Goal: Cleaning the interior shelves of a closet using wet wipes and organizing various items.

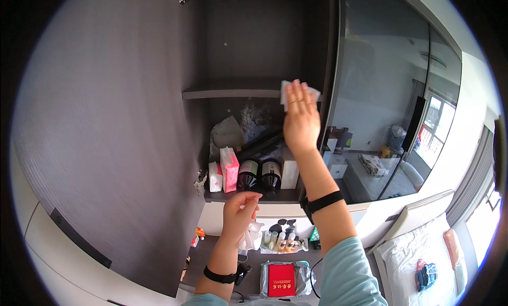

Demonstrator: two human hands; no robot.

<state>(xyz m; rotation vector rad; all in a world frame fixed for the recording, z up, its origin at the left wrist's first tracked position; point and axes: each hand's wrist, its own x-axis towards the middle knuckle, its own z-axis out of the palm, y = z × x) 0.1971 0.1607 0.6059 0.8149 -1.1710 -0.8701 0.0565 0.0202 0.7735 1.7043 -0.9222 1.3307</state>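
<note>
My right hand presses a white wipe or cloth with flat fingers against the right end of a dark cabinet shelf. Lower and to the left, my left hand is raised in front of the cabinet's bottom edge, its fingers curled; something white shows just below it, and whether the hand holds it is unclear. Between the hands, on the lower shelf, stand a pink tissue pack, a smaller white pack, two dark bottles and a pale box. Plastic wrapping lies behind them.
A large open cabinet door fills the left side; glass doors flank the right. Below, a dark counter carries small bottles and a lined bin or box with a red booklet. A bed stands at right.
</note>
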